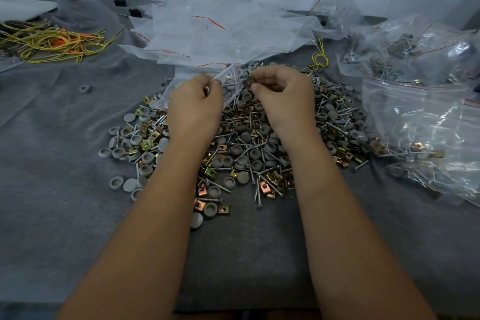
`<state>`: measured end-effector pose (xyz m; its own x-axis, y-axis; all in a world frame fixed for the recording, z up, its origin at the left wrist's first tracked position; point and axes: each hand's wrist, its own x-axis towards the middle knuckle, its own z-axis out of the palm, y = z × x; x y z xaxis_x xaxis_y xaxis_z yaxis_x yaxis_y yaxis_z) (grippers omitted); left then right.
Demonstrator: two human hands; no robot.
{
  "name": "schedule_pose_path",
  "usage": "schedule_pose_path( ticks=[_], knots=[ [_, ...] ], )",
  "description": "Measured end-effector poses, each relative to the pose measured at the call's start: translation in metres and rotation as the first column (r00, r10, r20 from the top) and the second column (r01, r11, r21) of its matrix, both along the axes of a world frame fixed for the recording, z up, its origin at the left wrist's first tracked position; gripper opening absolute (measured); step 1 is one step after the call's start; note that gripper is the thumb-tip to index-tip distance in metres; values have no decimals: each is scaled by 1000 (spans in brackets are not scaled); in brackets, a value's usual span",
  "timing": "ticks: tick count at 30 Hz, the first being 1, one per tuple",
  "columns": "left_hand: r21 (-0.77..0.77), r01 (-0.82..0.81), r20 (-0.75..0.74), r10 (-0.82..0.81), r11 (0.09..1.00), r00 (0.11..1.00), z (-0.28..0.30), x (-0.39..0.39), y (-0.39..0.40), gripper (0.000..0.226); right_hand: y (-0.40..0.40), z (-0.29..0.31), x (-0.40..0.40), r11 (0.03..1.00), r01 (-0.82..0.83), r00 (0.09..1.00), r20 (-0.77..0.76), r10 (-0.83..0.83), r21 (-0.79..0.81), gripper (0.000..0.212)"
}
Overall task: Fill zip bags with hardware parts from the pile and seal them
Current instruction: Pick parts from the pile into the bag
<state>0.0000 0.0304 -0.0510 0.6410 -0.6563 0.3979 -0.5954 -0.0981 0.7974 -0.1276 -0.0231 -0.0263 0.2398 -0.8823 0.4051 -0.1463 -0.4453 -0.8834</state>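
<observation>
Over the far half of the pile of hardware (249, 143), the person holds a small clear zip bag (230, 86) between the two hands, and the coming move seems to turn on how its mouth sits to the right hand. The bag hangs from the left hand (196, 105), its red zip line running slantwise from the upper left down toward the right, so the opening faces the right hand (283, 93), which is just beside it. The left hand's fingers are curled and pinch the bag's near edge at its top corner; the rest of the bag trails down behind that hand, with a few screws showing through the plastic. The right hand is curled too, thumb and forefinger brought together at the bag's opposite lip; it seems to pinch a small part or the lip itself, but which cannot be told. Both hands are about equally near the bag, each at one end of the mouth. Loose empty bags (215, 34) lie heaped just beyond the hands, and filled bags (420, 101) are stacked to the right on the grey cloth (65, 163). Filling looks under way, with sealing not yet done.
</observation>
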Motion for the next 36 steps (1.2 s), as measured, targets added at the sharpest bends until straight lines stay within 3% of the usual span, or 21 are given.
schedule_pose_path(
  ticks=[5,9,14,21,26,33,36],
  knots=[
    [-35,91,-30,-92,995,995,1,-2,1,30,5,-6,8,996,-48,998,-38,45,-74,16],
    [-39,159,-20,-160,987,987,3,-6,1,33,10,-10,15,982,-48,993,-113,27,-183,34],
    [-71,151,-51,-155,986,987,1,-5,0,34,11,-11,15,978,-14,991,-131,-14,-208,46],
    [-84,125,-68,-130,989,989,0,-4,0,36,7,-14,13,981,-4,989,-146,-25,-195,19],
    [-83,49,-62,-54,995,997,-1,-1,-1,31,3,-8,3,978,116,987,-87,-133,-175,24],
    [-197,-77,-92,60,977,994,4,0,3,35,-4,-8,-5,985,98,897,-416,-149,-142,29],
    [-219,-100,-103,79,971,992,6,-1,4,35,-5,-9,-4,962,4,763,-621,-178,-271,28]
  ],
)
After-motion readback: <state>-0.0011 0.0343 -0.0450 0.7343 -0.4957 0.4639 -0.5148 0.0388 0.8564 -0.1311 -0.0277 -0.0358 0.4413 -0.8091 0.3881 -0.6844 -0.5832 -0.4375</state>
